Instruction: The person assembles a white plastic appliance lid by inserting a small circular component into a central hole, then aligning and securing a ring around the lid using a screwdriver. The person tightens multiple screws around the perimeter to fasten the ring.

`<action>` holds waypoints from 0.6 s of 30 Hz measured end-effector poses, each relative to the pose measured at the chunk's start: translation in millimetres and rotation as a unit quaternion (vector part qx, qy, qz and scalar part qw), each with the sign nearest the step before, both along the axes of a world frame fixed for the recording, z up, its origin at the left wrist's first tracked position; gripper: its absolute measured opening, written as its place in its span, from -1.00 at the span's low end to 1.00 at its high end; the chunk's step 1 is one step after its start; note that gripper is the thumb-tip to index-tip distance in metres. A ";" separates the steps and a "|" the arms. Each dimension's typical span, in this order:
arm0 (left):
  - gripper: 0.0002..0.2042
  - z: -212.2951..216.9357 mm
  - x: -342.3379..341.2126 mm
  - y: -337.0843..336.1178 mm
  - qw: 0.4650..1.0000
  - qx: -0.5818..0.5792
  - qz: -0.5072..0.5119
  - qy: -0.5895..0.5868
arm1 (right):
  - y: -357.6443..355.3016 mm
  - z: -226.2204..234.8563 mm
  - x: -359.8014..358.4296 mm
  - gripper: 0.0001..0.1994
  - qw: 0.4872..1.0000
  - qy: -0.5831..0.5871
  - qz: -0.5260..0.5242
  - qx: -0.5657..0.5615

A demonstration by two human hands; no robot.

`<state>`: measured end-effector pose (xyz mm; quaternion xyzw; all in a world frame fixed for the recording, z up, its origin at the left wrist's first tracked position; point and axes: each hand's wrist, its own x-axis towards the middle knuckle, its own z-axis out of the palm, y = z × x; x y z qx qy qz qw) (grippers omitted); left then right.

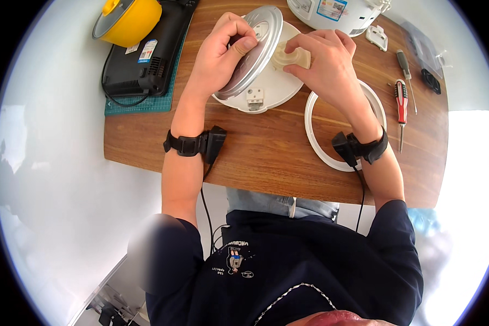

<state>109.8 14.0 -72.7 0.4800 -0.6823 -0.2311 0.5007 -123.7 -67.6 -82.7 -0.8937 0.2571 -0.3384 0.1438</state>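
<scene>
At the far middle of the table, my left hand [223, 51] is closed on a round silver metal inner lid [269, 46], thumb over its face, and holds it tilted up on edge. Below it lies a white round plastic lid [280, 92] with a small hinge-like fitting at its near edge. A cream, translucent round part [281, 58] sits on the white lid, partly hidden by the metal disc. Beside this part is my right hand [328, 62], thumb and forefinger curved and apart at its right side; whether they touch it I cannot tell.
A white ring [311, 127] lies under my right forearm. To the right are a red-handled screwdriver [401, 103], a grey-handled screwdriver [403, 64] and a white bracket [377, 38]. A white appliance body [331, 16] stands behind. Left are a black appliance [130, 70] and a yellow pot [130, 24].
</scene>
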 end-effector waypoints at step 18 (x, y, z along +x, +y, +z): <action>-0.84 -0.7 0.2 -0.8 0.999 -0.027 -0.010 -0.037 | -10.1 -9.2 0.6 -0.79 0.999 0.025 0.035 0.027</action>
